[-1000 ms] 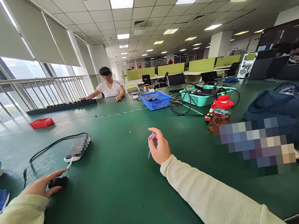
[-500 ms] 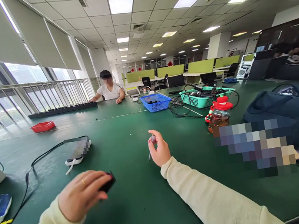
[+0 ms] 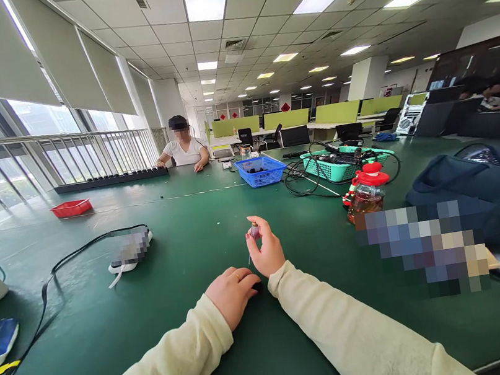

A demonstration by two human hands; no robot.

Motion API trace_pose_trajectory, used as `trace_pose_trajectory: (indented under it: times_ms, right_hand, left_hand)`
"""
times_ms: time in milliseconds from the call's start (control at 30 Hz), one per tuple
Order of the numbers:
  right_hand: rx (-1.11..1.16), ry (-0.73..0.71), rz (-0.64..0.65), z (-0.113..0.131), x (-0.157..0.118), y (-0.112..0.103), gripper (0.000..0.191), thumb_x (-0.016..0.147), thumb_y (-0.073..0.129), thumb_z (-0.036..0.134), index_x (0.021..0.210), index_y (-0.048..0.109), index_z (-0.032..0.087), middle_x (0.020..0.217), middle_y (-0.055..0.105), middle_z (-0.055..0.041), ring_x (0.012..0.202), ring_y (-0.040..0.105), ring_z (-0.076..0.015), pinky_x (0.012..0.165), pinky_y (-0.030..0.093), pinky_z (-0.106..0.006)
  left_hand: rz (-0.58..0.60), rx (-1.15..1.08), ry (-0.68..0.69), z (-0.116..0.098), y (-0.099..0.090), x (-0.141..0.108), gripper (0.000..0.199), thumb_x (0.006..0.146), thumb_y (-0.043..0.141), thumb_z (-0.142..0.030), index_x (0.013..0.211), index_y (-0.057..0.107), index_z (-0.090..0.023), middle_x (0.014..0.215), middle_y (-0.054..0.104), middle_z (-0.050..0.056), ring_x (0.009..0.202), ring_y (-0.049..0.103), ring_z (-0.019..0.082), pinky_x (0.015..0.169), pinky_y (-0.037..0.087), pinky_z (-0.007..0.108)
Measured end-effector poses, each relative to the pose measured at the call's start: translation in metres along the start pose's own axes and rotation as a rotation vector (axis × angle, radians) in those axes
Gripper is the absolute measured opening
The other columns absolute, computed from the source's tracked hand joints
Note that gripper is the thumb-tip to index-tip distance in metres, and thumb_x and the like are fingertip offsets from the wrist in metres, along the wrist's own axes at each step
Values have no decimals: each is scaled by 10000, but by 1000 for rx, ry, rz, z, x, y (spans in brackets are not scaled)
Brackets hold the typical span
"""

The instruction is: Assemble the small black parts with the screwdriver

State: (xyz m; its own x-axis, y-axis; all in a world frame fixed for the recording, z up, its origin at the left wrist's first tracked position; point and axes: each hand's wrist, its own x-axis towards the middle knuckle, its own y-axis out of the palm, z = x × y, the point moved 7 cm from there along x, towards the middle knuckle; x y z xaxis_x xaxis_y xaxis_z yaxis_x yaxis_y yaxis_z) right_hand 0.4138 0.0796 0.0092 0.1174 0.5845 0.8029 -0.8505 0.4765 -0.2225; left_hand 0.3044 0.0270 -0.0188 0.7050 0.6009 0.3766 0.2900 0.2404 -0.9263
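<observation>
My right hand (image 3: 268, 251) is held above the green table (image 3: 181, 229), its fingers closed around what looks like a small screwdriver (image 3: 254, 231). The tool has a pinkish handle, and its thin metal shaft slants down toward my left hand. Just below and to the left, my left hand (image 3: 234, 295) rests low over the table, palm down. Its fingers curl over a small black object (image 3: 258, 286), mostly hidden beneath them. Whether the shaft's tip touches the black object I cannot tell.
A white device (image 3: 129, 252) with a black cord lies to the left. Farther off are a red tray (image 3: 71, 208), a blue basket (image 3: 261, 171) and a green basket of cables (image 3: 341, 167). A red-lidded jar (image 3: 368, 192) and dark bag (image 3: 476, 191) stand right. Another person (image 3: 183, 150) sits opposite.
My left hand has moved right and slightly forward with the black object, from apart to close under my right hand. The right hand has stayed nearly in place with the screwdriver.
</observation>
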Motion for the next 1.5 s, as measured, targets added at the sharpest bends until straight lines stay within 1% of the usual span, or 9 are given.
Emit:
trace_pose_trajectory:
  times_ms: [67,167,267,400,500,600,767,1033,1500]
  right_hand:
    - [-11,-14,10,-1,0,1,348,875,474,227,1222,497,202,950,672,-67,796,654,-170,778,544,-327]
    - [-19,-43,29,0,0,2,338,871,481,225,1207,502,203,987,674,-72,790,656,-165,767,543,-314]
    - [-18,-49,64,3,0,1,324,873,486,225,1196,513,208,947,676,-58,743,644,-154,747,541,-299]
    - [-19,-43,132,7,-1,-5,333,870,506,235,1202,524,223,893,675,-36,691,621,-144,710,540,-283]
    - [-26,-83,179,12,-1,-9,352,878,481,226,1229,516,225,958,682,-50,713,629,-147,711,544,-285]
    - [-26,-111,227,14,-2,-10,387,884,442,185,1265,497,229,1025,679,-64,763,642,-152,745,547,-296]
    - [4,-68,260,12,-4,-8,415,875,465,179,1284,473,246,992,674,-54,784,644,-156,784,551,-315]
    - [134,26,45,11,-2,-23,372,884,499,224,1248,427,220,938,648,-57,763,639,-150,770,558,-335]
    - [178,25,125,9,-4,-15,365,887,482,204,1244,416,245,933,628,-44,779,634,-153,785,547,-347]
  left_hand:
    - [34,-57,-89,14,16,5,209,890,506,-165,1007,666,-231,1056,690,52,875,619,188,835,539,351]
    - [57,-80,-136,25,28,3,248,861,527,-106,1011,674,-238,1100,684,43,941,610,195,886,527,365]
    - [54,-86,-159,31,28,1,266,855,527,-101,1033,670,-236,1107,685,48,963,610,205,906,522,380]
    - [-3,-160,-243,43,20,-3,390,842,556,-146,1217,581,-252,1137,677,64,1023,618,221,943,510,403]
    - [-50,-241,-371,57,18,-8,507,800,622,-224,1296,522,-257,1151,674,77,1058,627,239,949,512,419]
    - [-29,-314,-449,65,21,-12,590,734,683,-256,1300,518,-251,1094,697,75,1013,651,245,920,528,424]
    - [-5,-339,-502,66,21,-12,569,703,682,-222,1256,549,-247,1029,717,51,948,671,236,904,531,416]
    - [44,-300,-547,65,21,-8,465,712,681,-239,1171,611,-227,1032,718,66,963,661,245,916,519,418]
    - [105,-266,-586,61,19,-6,409,731,677,-263,1138,652,-229,997,699,69,969,639,249,908,503,384]
